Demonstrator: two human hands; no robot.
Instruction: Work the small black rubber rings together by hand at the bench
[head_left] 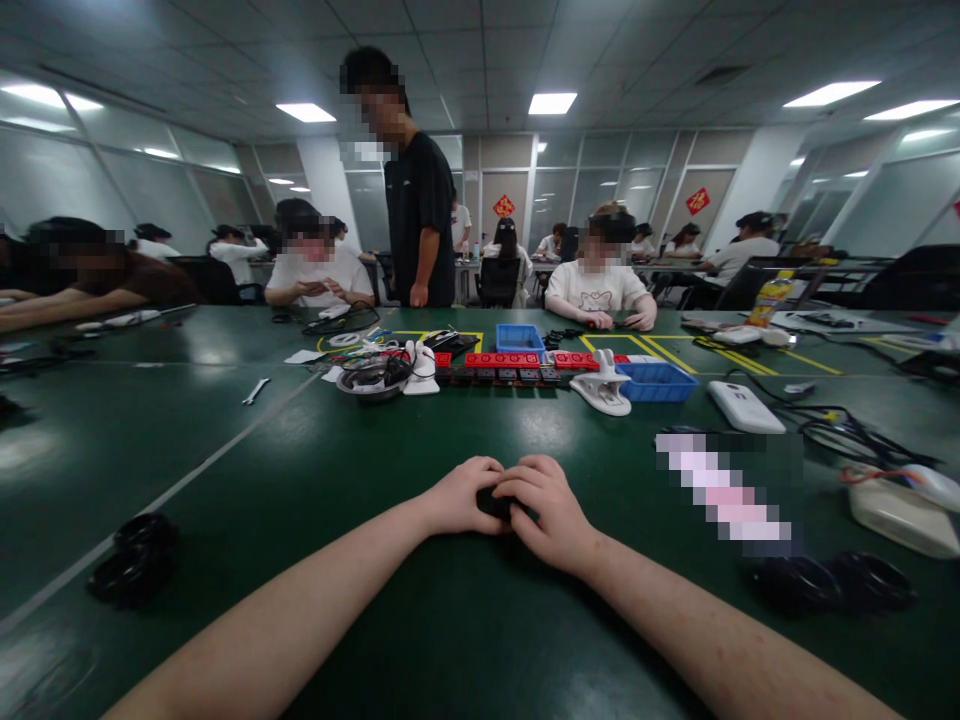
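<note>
Both hands meet over the green table, around a small dark object (493, 502) with a rounded shape. Its kind cannot be made out, since fingers cover much of it. My left hand (461, 497) grips it from the left, thumb and fingers curled about its side. From the right, my right hand (546, 508) lays bent fingers over its top and right side. Beyond the hands stand a white clip-like stand (604, 385) and a row of red socket blocks (502, 360).
Blue bins (656, 382), a metal bowl (375, 380) with cables and a wrench (256, 391) lie farther back. On the right are a white device (745, 407), black cables (862, 435) and a beige housing (900, 515). Black coils (135, 558) lie left. People sit opposite; one stands.
</note>
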